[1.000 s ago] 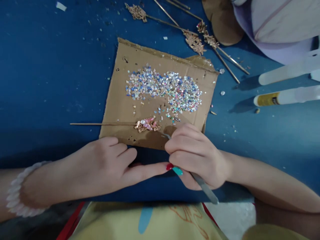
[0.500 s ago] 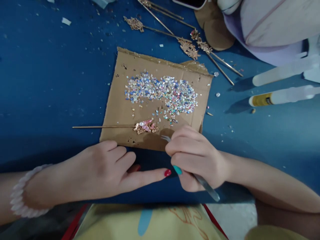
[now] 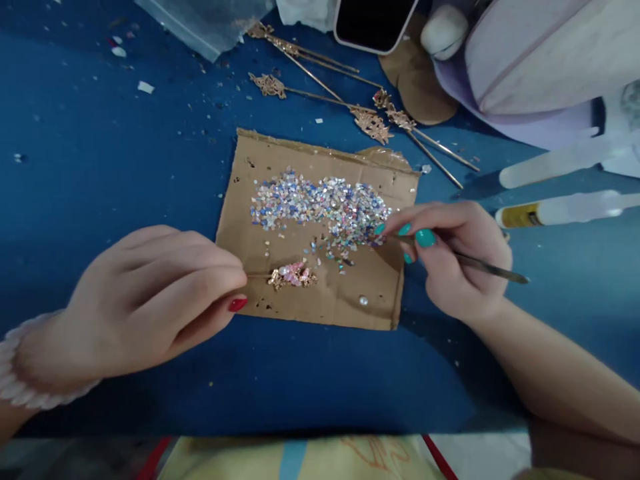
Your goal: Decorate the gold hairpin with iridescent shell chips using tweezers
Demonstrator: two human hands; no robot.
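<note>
My left hand (image 3: 175,293) pinches the thin gold stem of a hairpin (image 3: 293,274). The hairpin's ornate head, set with pink pieces and a pearl-like bead, lies on a cardboard sheet (image 3: 320,310). My right hand (image 3: 455,253) is closed around metal tweezers (image 3: 493,268), held over the cardboard's right side. Their tips are hidden by my fingers, at the right end of a heap of small shiny chips (image 3: 320,200) in blue, white and pink. A loose white pearl bead (image 3: 363,301) sits on the cardboard's lower right.
Several more gold hairpins (image 3: 370,123) lie behind the cardboard. A phone (image 3: 375,23), a clear plastic bag (image 3: 200,27) and a pale lilac object (image 3: 530,53) stand at the back. Two white tubes (image 3: 560,208), one with a yellow label, lie at right.
My left hand has gone from resting by the cardboard's edge to gripping the hairpin stem. My right hand has moved right and up with the tweezers. A pearl bead now shows on the cardboard.
</note>
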